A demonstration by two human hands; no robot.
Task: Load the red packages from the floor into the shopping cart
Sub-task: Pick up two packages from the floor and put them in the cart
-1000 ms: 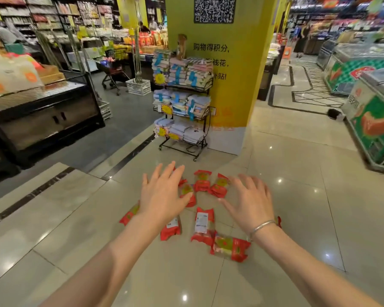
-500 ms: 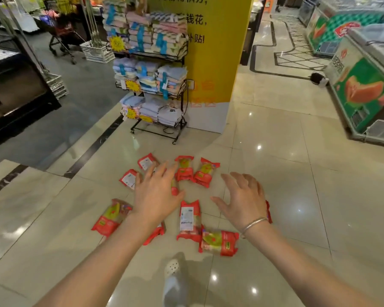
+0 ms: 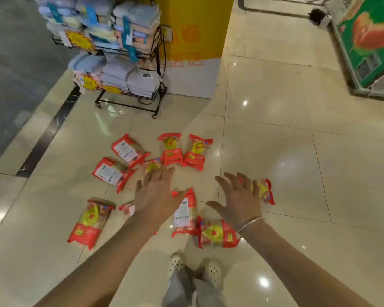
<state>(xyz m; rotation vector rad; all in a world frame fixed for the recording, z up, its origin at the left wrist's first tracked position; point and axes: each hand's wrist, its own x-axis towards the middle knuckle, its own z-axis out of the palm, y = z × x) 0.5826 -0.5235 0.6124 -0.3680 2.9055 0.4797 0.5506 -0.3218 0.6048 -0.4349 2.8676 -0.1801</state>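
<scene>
Several red packages lie scattered on the shiny tiled floor: two side by side at the back (image 3: 171, 149), two label-up at the left (image 3: 111, 172), one at the near left (image 3: 90, 221), one label-up in the middle (image 3: 185, 214), one by my feet (image 3: 217, 233) and one at the right (image 3: 264, 190). My left hand (image 3: 156, 194) hovers open above the middle of the group, hiding part of a package. My right hand (image 3: 238, 199), with a silver bracelet, is open above the floor beside the right package. No shopping cart is in view.
A black wire rack (image 3: 120, 63) stacked with folded towels stands behind the packages, against a yellow pillar (image 3: 193, 41). A green chest freezer (image 3: 368, 45) is at the far right. My white shoes (image 3: 195, 268) stand just behind the nearest packages.
The view has tilted down and closer to the floor, bringing my shoes into sight. Both hands stay spread and have lowered toward the packages. Nothing has been picked up.
</scene>
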